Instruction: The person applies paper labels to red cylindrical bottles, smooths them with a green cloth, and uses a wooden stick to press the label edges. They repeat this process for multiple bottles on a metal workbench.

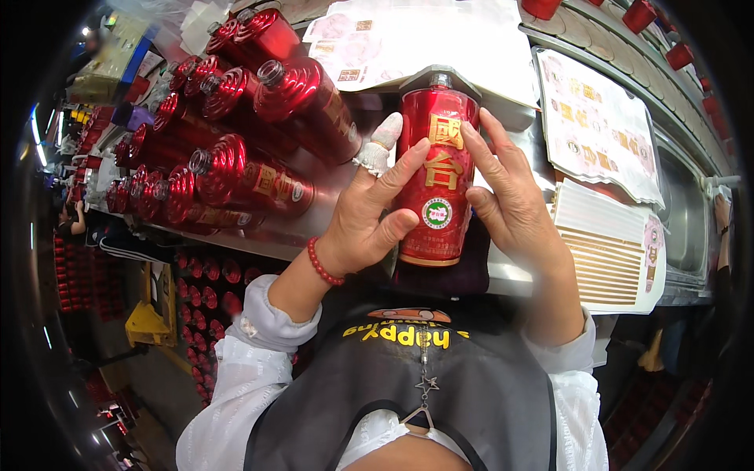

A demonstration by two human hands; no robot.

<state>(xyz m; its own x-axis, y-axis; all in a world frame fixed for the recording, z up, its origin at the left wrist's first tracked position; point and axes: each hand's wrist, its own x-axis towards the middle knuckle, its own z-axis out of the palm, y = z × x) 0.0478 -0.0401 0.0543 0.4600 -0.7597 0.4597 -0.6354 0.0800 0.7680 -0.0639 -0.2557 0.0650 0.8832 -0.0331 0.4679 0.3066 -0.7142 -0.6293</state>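
Note:
A red bottle (459,174) with gold characters and a round green-and-white emblem lies before me, its neck pointing away, on a dark support (471,79). My left hand (369,200) is at its left side, fingers stretched apart. The thumb and one finger rest on the bottle's front; another finger wears a white finger cover (377,155). On the opposite side, my right hand (514,192) has its fingers spread, with fingertips touching the bottle's upper right edge and the thumb near its lower right side. Neither hand wraps round the bottle.
Several similar red bottles (306,106) stand crowded on the metal table at left. White label sheets (593,118) lie at right, above a stack of gold-striped strips (601,255). More printed sheets (424,35) lie behind the bottle. A conveyor (601,51) with red bottles runs at far right.

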